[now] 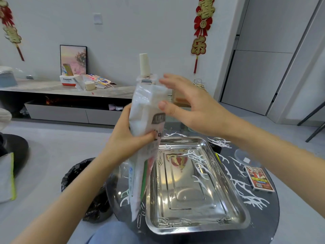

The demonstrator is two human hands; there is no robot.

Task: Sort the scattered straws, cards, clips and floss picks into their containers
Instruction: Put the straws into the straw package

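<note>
Looking from the head view: one frame, both hands raised over a table.
Left hand: clamped round the middle of the bag, fingers wrapped across its front. It probably keeps the bag upright so the mouth faces up for loading.
Right hand: fingers spread and relaxed at the bag's top, thumb at its upper edge and holding nothing. It seems set to work the opening.
Bag: one, long and pale, lifted off the table with its lower end hanging beside the tray. Its contents are unclear.
Tray: one, steel, lying flat on the table. It likely serves as the sorting area.
Floss picks: unsorted, too many and too tangled to count, perhaps two dozen or more. Most lie on the table right of the tray, and several lie inside it.
Clips: small heaps in the tray's near corners and a few strays on its left side. No firm count is possible.
Card box: one, on the table's right, well apart from the tray.
Loose straws or cards: none that I can make out.
</note>
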